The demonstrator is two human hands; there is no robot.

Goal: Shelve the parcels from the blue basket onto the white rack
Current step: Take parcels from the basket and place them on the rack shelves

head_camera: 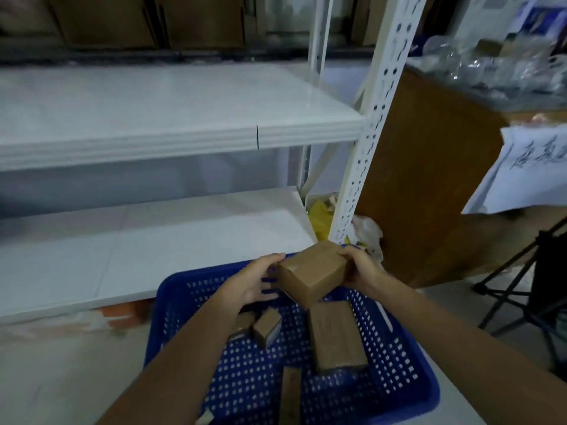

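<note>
Both hands hold a brown cardboard parcel (313, 273) above the far rim of the blue basket (405, 363). My left hand (254, 283) grips its left side and my right hand (360, 268) grips its right side. Inside the basket lie a larger flat brown parcel (336, 335), a small box (267, 326) and a narrow parcel (290, 397) near the front. The white rack (184, 118) stands just beyond, with a bare upper shelf and a bare lower shelf (153, 250).
The rack's perforated white upright (371, 118) rises right of the parcel. A brown cabinet (429, 179) with glassware on top stands to the right, a handwritten paper sheet (534, 173) hangs off it. Yellow and white bags (322, 219) lie behind the upright. A black tripod (521, 277) stands far right.
</note>
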